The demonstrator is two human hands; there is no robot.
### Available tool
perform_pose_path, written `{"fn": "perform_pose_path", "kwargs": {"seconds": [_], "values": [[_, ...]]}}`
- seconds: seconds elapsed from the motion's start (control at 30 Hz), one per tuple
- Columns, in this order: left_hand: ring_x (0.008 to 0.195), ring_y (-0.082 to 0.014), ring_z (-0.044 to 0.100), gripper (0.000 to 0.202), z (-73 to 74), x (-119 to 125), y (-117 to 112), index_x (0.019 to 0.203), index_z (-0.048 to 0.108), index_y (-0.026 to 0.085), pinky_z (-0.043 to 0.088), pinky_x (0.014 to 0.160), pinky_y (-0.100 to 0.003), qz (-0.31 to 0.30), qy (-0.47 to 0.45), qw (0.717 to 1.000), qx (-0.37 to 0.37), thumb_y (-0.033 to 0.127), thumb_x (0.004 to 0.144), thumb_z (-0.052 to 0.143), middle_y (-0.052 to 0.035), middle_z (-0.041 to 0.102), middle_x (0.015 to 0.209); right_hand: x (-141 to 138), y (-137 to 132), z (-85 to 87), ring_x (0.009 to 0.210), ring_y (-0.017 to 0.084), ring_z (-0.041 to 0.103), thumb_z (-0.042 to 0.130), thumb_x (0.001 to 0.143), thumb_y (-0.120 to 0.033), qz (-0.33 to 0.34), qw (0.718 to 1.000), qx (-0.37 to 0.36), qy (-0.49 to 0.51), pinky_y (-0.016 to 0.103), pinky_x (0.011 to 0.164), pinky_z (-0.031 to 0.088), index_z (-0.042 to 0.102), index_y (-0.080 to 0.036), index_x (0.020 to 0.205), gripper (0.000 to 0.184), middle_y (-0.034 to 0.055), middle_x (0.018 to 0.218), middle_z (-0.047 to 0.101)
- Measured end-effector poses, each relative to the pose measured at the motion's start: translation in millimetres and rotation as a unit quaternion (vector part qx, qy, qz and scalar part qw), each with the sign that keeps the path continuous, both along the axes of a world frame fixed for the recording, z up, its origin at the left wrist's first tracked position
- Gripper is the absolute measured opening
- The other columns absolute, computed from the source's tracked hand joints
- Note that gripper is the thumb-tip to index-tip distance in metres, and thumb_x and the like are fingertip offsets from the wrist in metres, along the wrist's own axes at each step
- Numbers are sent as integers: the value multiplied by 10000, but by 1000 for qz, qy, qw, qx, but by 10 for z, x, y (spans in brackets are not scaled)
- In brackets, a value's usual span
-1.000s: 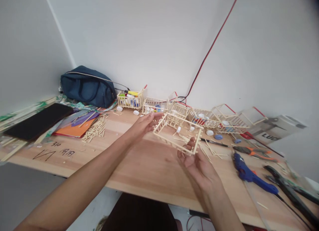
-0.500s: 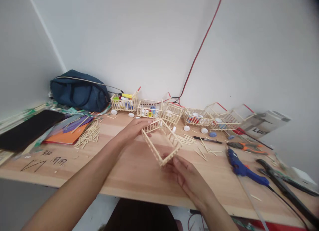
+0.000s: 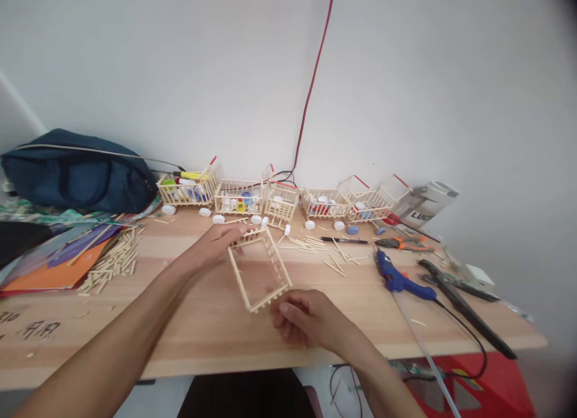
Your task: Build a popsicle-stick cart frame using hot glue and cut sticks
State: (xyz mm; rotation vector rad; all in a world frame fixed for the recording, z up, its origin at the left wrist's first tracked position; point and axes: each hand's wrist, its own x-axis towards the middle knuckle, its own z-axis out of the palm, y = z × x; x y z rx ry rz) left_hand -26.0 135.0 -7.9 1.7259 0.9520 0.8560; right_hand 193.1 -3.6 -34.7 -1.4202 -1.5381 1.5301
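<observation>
Seeming light, stiff but fragile, best gripped at corners, the stick frame (image 3: 240, 280) is held above the worktop (image 3: 216, 340), far end pinched by the left hand (image 3: 220, 241), near corner just beside the loosely curled right hand (image 3: 309, 319), whose hold cannot be told.

The person's left arm (image 3: 121, 334) stretches up from the bottom left corner, long and almost straight, with its skin bare. The left hand (image 3: 220, 239) is farther out than the other one. Its back is turned up, and its fingers point to the right and hold on. The right arm (image 3: 383, 376) slants in from the bottom, on the right side, and it is bare too. The right hand (image 3: 315, 316) is nearer the body. Its fingers curl in, and its thumb (image 3: 295, 316) points left.
</observation>
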Motion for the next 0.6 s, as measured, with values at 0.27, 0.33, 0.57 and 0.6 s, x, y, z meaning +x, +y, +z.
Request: {"fn": "perform_pose_path", "kwargs": {"seconds": [0.27, 0.33, 0.57, 0.6], "values": [[893, -243, 655, 564, -146, 95, -13, 1016, 741, 136, 540, 744, -323, -5, -41, 999, -5, 623, 816, 540, -115, 715, 1072, 284, 2, 249, 595, 115, 597, 479, 915, -414, 76, 989, 83, -101, 199, 488, 413, 669, -168, 747, 353, 36, 709, 670], [934, -249, 651, 591, -208, 116, -7, 1042, 727, 122, 540, 751, -325, -12, -56, 998, -16, 631, 832, 513, -121, 707, 1098, 397, 82, 323, 554, 123, 595, 484, 900, -488, 55, 991, 90, -82, 201, 423, 360, 671, -165, 771, 394, 42, 678, 671], [1086, -246, 623, 658, -176, 89, -62, 1012, 743, 118, 432, 984, -360, 20, -68, 997, 35, 594, 939, 293, -121, 711, 1120, 501, 784, 302, 350, 73, 325, 530, 847, -620, -212, 952, 219, -23, 224, 387, 220, 586, -185, 665, 475, -60, 388, 414], [1060, -240, 634, 652, -153, 78, -70, 1002, 743, 118, 449, 953, -352, 33, -75, 996, 40, 586, 942, 293, -121, 716, 1101, 481, 882, 253, 369, 77, 332, 528, 848, -622, -236, 943, 234, -8, 228, 399, 225, 584, -186, 681, 470, -60, 410, 419]]}}
